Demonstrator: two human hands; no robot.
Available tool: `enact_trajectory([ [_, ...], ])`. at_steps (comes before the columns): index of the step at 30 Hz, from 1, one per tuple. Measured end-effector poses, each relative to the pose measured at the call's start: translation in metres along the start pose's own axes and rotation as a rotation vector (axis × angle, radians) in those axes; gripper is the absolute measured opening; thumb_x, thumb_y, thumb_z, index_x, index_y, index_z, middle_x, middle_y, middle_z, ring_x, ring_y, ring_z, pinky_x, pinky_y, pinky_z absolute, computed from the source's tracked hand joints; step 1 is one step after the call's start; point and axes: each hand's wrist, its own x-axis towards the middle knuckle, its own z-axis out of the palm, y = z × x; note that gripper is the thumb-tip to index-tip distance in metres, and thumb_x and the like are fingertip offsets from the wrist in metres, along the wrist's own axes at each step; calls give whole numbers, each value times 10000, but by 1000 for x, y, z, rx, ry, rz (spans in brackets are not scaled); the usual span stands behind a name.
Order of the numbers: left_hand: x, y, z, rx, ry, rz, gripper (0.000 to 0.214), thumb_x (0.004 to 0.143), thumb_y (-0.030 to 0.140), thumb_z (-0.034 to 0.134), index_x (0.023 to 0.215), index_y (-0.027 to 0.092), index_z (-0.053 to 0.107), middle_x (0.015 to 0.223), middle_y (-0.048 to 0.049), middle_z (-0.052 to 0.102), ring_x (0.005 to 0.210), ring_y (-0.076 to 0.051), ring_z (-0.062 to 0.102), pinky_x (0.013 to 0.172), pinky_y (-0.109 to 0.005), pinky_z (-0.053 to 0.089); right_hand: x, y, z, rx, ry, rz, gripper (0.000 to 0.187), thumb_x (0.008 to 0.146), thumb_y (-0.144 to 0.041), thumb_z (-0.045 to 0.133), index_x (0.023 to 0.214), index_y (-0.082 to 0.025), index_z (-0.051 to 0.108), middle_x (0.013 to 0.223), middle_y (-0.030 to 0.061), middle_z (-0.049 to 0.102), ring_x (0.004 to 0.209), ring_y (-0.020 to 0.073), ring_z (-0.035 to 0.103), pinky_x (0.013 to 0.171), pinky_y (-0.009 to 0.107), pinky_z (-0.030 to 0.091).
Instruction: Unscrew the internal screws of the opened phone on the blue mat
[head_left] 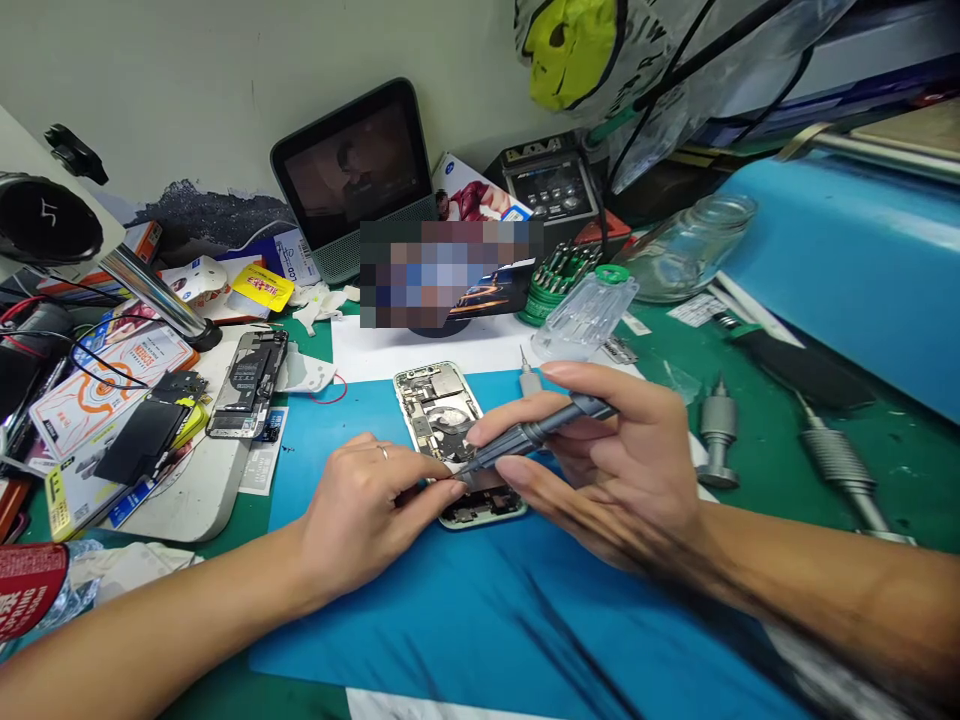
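An opened smartphone, its inner parts bare inside a pale frame, lies on the blue mat. Over its lower part, my left hand has thumb and forefinger pinched together at the tip of a slim dark grey screwdriver. Whatever sits between those fingertips is too small to make out. My right hand is closed around the screwdriver, which slants down to the left toward the pinch. Both hands hide part of the phone. Behind the right fingers stands a small silver screwdriver, partly covered.
Left stands another opened phone on a pale base, beside boxes. At the back are a smart display, a green bit holder and a glass jar. Silver screwdrivers lie right. Dark blurred strands cross the lower right.
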Motion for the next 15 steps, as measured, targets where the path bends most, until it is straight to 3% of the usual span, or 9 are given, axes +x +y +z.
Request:
enact_trajectory([
  [15, 1, -1, 1, 1, -3, 7, 138, 942, 275, 603, 864, 193, 682, 735, 24, 718, 596, -107, 607, 659, -269, 334, 2, -1, -1, 4, -30, 7, 671, 849, -57, 604, 1385, -378, 360, 989, 28, 657, 877, 172, 703, 667, 291, 652],
])
